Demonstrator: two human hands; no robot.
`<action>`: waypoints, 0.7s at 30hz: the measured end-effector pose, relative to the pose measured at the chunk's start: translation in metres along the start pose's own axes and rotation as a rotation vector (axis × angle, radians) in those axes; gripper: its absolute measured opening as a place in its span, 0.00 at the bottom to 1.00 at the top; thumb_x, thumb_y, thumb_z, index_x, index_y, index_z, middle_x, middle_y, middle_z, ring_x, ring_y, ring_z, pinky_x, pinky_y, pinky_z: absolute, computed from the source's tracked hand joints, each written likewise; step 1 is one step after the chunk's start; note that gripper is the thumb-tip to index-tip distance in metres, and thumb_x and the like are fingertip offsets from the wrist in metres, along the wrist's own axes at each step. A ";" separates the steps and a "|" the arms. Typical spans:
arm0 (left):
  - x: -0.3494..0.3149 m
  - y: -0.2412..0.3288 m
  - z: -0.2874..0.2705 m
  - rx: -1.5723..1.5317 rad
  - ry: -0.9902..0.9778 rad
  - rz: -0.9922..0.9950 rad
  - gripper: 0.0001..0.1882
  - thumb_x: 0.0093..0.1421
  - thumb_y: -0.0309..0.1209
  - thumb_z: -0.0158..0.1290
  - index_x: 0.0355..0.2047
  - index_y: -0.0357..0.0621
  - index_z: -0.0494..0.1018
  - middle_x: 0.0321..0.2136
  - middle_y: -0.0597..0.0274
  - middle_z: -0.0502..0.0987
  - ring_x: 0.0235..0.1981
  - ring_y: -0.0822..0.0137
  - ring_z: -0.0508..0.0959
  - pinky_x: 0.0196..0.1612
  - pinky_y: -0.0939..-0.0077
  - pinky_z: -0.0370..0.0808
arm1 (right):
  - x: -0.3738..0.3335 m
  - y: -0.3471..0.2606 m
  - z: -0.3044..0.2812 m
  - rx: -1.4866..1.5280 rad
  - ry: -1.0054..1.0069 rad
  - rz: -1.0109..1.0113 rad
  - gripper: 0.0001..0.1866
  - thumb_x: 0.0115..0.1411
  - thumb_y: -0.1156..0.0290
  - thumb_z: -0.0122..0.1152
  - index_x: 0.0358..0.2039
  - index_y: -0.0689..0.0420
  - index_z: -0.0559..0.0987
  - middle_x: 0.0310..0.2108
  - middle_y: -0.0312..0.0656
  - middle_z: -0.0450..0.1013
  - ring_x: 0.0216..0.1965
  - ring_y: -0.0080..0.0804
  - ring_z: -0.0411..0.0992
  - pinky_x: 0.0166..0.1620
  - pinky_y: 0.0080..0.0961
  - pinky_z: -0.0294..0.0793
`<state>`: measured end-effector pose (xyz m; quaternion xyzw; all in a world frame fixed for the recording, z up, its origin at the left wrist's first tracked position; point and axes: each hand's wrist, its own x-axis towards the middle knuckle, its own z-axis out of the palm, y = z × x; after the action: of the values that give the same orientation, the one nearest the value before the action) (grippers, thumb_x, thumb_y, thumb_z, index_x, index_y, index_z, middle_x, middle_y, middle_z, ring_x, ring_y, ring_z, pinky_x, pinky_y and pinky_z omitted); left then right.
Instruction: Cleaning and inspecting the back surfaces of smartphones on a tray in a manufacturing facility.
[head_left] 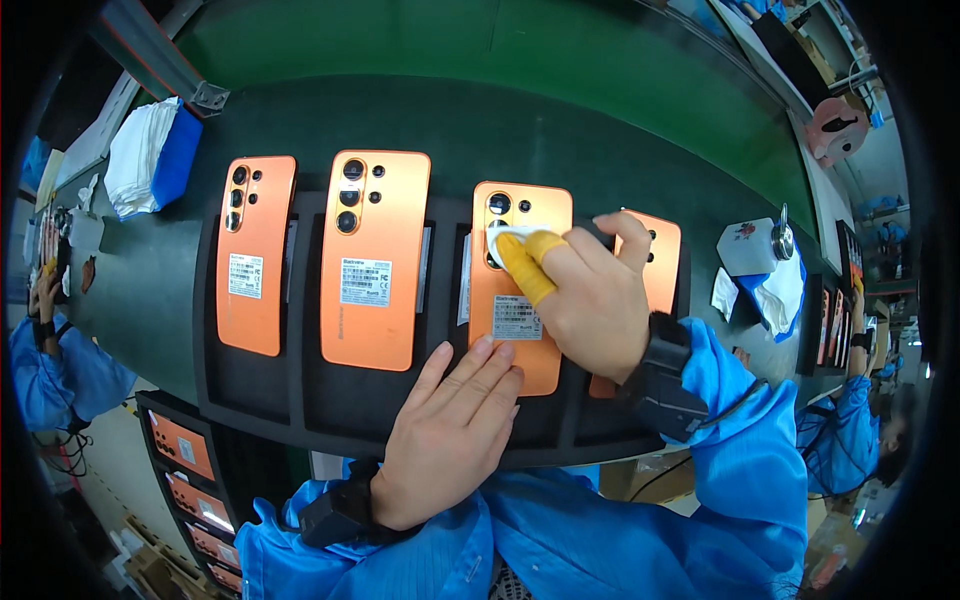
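Four orange phones (376,250) rest on a black tray (345,405), right hand (598,300) pinching a white cloth (500,236), left hand (445,435) flat.

Electronics workshop, production-line type. Dark green flat worktop (600,125), black compartmented tray (345,405) with orange rectangular phones (370,245); similar orange phones (187,448) in black trays at near left. Blue-smocked co-worker (70,365) at left, another person in blue (842,435) at right.
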<state>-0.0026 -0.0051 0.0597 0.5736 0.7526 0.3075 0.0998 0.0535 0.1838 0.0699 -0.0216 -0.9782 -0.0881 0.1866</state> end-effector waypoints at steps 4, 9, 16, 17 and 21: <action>0.000 0.002 0.002 0.000 -0.017 -0.005 0.17 0.54 0.28 0.57 0.45 0.42 0.75 0.51 0.55 0.74 0.58 0.60 0.70 0.63 0.57 0.57 | -0.006 -0.009 0.006 0.088 0.060 -0.052 0.10 0.46 0.70 0.65 0.32 0.51 0.84 0.28 0.28 0.72 0.29 0.25 0.68 0.49 0.40 0.57; 0.000 0.001 0.002 -0.006 -0.018 -0.013 0.16 0.55 0.29 0.57 0.44 0.42 0.75 0.52 0.56 0.74 0.58 0.60 0.70 0.63 0.57 0.57 | 0.011 0.019 0.005 0.002 0.026 0.016 0.09 0.48 0.69 0.66 0.32 0.50 0.84 0.30 0.29 0.74 0.29 0.26 0.68 0.48 0.40 0.56; 0.003 0.004 0.000 -0.009 -0.007 -0.017 0.15 0.54 0.28 0.58 0.43 0.41 0.76 0.50 0.54 0.75 0.57 0.59 0.71 0.63 0.57 0.58 | -0.003 0.010 0.010 0.030 0.121 -0.108 0.10 0.48 0.68 0.63 0.34 0.49 0.84 0.33 0.29 0.75 0.30 0.23 0.68 0.48 0.39 0.58; 0.002 0.004 0.000 -0.006 -0.013 -0.016 0.15 0.54 0.28 0.58 0.43 0.41 0.76 0.50 0.54 0.75 0.57 0.59 0.71 0.63 0.57 0.58 | 0.002 0.015 0.012 0.023 0.091 -0.107 0.11 0.47 0.68 0.63 0.33 0.50 0.84 0.32 0.28 0.74 0.30 0.22 0.68 0.47 0.40 0.58; 0.002 0.001 0.003 0.004 -0.010 -0.022 0.15 0.53 0.27 0.58 0.43 0.41 0.77 0.50 0.53 0.75 0.56 0.59 0.71 0.63 0.57 0.58 | 0.016 0.030 0.016 -0.069 0.216 -0.086 0.04 0.38 0.69 0.62 0.19 0.50 0.81 0.25 0.27 0.65 0.30 0.25 0.66 0.48 0.39 0.58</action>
<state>-0.0008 -0.0018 0.0587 0.5671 0.7590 0.3020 0.1058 0.0354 0.2164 0.0659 0.0234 -0.9488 -0.1315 0.2861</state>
